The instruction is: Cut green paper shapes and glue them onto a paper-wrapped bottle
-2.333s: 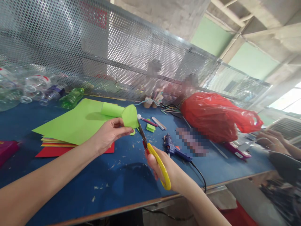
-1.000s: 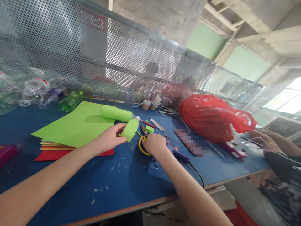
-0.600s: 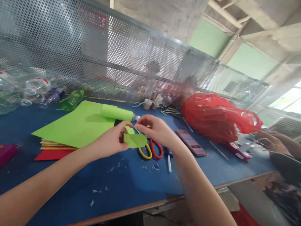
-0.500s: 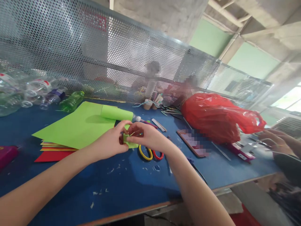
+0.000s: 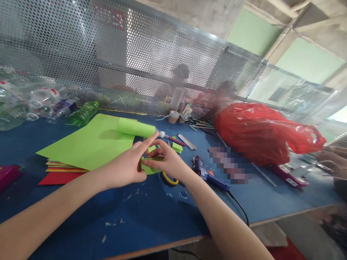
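Observation:
My left hand (image 5: 127, 164) and my right hand (image 5: 172, 160) meet above the blue table, both closed on a small piece of light green paper (image 5: 152, 169). The left index finger points up and away, towards the white cap of a bottle wrapped in green paper (image 5: 137, 128). Right fingertips pinch the piece's upper edge; the left fingers behind it are partly hidden. Just under the paper shows a yellow scissor handle (image 5: 171, 181), the rest covered by my right hand and arm. Beyond the right hand lies a small folded green paper (image 5: 177, 147).
Left of my hands is a stack of coloured paper (image 5: 81, 148). Plastic bottles (image 5: 84, 113) crowd the back left. A blue glue gun (image 5: 211, 175) with a cord, a blurred-out flat item (image 5: 229, 164) and a red plastic bag (image 5: 257, 131) are to the right. Another person's hand (image 5: 333, 160) is far right.
The green piece now lies flatter between my hands, and my left index finger has stretched upward. The view has shifted; the glue gun and small folded paper show more, while the red scissor handle is hidden.

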Tool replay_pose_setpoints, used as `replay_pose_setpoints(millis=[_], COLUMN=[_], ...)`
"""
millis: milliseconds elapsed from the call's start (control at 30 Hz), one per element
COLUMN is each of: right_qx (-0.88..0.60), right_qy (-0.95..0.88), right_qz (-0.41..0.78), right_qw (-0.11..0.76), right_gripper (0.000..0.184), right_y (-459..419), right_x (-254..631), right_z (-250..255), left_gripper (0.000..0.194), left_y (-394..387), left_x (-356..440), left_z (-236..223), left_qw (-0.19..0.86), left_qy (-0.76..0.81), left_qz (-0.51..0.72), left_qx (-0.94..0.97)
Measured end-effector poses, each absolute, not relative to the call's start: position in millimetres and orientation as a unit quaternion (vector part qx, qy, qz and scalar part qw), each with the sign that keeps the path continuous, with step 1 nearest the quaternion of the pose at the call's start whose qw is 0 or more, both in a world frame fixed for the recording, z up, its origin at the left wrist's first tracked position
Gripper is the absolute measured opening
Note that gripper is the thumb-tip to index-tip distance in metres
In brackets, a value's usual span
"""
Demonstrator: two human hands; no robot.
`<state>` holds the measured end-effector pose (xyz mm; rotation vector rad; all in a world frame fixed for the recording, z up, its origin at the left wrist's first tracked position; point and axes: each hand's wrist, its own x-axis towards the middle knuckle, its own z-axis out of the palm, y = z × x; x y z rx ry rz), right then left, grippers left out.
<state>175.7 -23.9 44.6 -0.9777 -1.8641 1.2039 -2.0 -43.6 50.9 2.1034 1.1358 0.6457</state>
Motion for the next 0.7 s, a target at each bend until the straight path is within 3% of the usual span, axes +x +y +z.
replay_pose_setpoints(millis=[167, 367, 500, 700], right_qx=[-0.381, -0.425, -0.439, -0.438], right_qy=[-0.667, -0.657, -0.673, -0.672], right_qz=[0.520, 0.484, 0.462, 0.429], right_qw=[0.373, 0.391, 0.374, 0.416], right_gripper=[0.044, 0.028, 0.019, 0.021], right_y=[-22.6, -18.3, -17.5, -16.2], right_x=[173.3, 177.2, 179.8, 181.2], right_z=[42.6, 46.6, 45.6, 43.9], left_gripper=[0.102, 0.095, 0.075, 0.050], left_y=[-41.3, -19.6, -10.8, -9.1], left_x=[-2.6, -10.6, -13.8, -12.9], left_z=[48.4, 42.1, 40.5, 40.2], left_qw=[0.387, 0.499, 0.503, 0.482], left_qy=[0.404, 0.403, 0.402, 0.424], left_qz=[0.275, 0.394, 0.393, 0.409], left_qx=[0.782, 0.659, 0.656, 0.649])
